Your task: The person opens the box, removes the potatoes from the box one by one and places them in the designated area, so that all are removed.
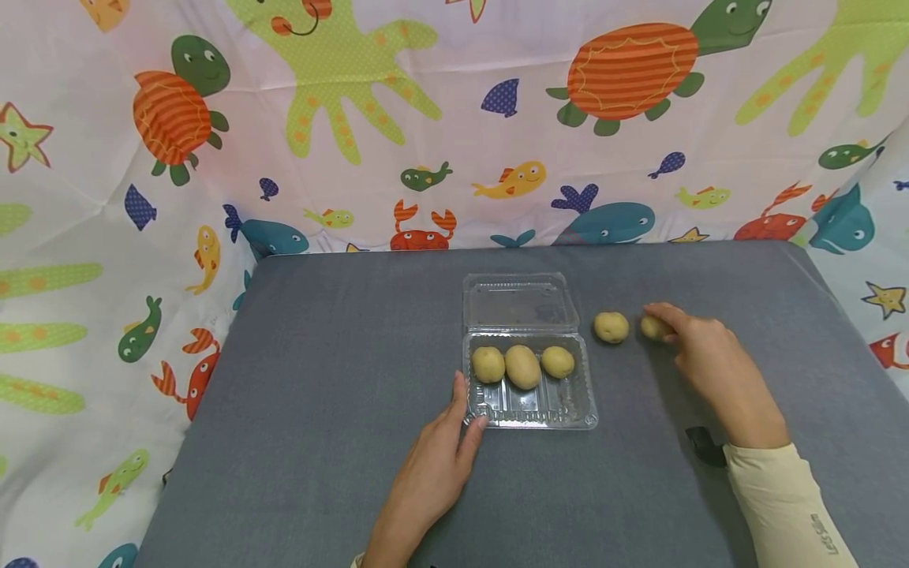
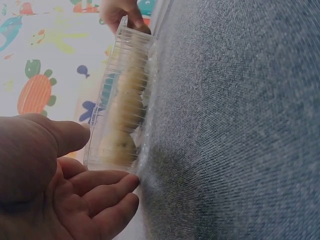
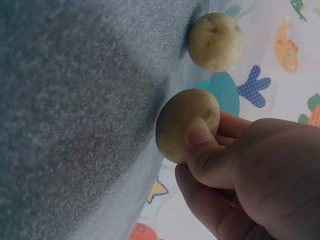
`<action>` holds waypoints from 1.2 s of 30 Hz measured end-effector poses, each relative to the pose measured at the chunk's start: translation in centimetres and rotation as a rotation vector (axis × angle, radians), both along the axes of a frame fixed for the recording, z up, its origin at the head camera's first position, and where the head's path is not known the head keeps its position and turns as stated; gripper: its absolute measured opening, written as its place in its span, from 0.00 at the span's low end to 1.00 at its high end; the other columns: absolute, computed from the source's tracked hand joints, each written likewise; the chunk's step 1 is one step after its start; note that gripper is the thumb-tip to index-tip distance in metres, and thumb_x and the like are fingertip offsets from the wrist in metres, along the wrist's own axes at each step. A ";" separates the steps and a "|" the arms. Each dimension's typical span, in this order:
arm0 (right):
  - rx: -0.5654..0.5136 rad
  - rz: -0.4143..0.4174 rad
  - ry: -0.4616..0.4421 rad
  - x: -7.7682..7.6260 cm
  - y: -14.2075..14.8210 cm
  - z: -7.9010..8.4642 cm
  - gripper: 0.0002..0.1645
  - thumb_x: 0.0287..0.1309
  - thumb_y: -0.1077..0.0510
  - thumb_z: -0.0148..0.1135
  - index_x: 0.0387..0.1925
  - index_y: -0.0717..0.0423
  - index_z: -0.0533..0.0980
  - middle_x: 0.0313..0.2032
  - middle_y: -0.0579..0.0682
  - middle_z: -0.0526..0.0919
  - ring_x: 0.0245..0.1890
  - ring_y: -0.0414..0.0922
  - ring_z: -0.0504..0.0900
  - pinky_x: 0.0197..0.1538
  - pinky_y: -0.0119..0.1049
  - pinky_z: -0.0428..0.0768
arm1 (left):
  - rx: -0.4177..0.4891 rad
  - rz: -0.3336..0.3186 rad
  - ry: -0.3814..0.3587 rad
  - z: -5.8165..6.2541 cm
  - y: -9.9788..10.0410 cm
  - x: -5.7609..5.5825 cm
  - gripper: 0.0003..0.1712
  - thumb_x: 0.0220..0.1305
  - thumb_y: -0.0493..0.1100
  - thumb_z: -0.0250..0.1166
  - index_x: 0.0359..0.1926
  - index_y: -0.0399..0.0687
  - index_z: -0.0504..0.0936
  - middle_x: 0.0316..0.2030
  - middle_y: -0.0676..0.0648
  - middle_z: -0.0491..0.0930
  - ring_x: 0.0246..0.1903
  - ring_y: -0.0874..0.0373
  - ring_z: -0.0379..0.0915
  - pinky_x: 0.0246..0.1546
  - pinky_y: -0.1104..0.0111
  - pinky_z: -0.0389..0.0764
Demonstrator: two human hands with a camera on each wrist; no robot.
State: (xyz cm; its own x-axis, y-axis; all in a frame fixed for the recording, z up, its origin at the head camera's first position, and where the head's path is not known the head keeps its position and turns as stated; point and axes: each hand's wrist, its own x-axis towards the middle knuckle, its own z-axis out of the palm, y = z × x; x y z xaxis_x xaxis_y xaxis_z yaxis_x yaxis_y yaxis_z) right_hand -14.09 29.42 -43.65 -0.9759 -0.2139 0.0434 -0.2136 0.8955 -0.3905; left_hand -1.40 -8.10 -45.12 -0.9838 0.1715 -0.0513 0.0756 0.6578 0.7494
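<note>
Right fingers (image 3: 200, 135) pinch one potato (image 3: 175, 120); another (image 3: 216, 42) separates it from the container (image 1: 521, 407).

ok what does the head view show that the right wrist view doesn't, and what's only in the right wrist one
Only the head view: the left hand and three potatoes inside the clear container.

Only the right wrist view: distinct dents in the loose potato, too small to tell from above.

Both: the right hand pinching the held potato, the loose one nearby, the gray cloth and the printed backdrop.
</note>
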 end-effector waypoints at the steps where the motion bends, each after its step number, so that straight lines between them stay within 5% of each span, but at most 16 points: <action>1: 0.002 -0.002 -0.006 0.0 0.0 0.0 0.33 0.61 0.78 0.65 0.67 0.60 0.75 0.47 0.68 0.85 0.31 0.54 0.79 0.19 0.37 0.66 | 0.001 0.000 -0.001 0.0 0.0 0.0 0.41 0.83 0.51 0.56 0.84 0.38 0.50 0.76 0.36 0.63 0.74 0.43 0.66 0.73 0.50 0.69; 26: 0.015 0.033 -0.005 -0.3 0.2 0.1 0.30 0.65 0.70 0.70 0.67 0.63 0.75 0.49 0.69 0.85 0.31 0.53 0.79 0.23 0.38 0.73 | -0.002 -0.001 -0.003 0.1 0.0 0.0 0.41 0.84 0.51 0.56 0.84 0.38 0.51 0.77 0.37 0.62 0.73 0.43 0.66 0.72 0.49 0.70; 30: 0.020 0.046 0.034 -0.1 0.3 0.1 0.32 0.62 0.70 0.73 0.67 0.64 0.76 0.56 0.71 0.83 0.33 0.54 0.82 0.33 0.54 0.87 | -0.004 -0.007 0.030 0.2 0.0 0.0 0.40 0.84 0.49 0.56 0.83 0.36 0.51 0.77 0.36 0.63 0.72 0.42 0.68 0.71 0.48 0.71; 36: 0.022 0.046 0.034 0.2 0.3 0.3 0.34 0.62 0.69 0.74 0.69 0.63 0.75 0.65 0.71 0.78 0.47 0.67 0.87 0.48 0.68 0.83 | -0.003 -0.011 0.045 0.2 0.0 0.1 0.40 0.84 0.49 0.56 0.83 0.36 0.51 0.77 0.36 0.63 0.73 0.43 0.68 0.71 0.48 0.71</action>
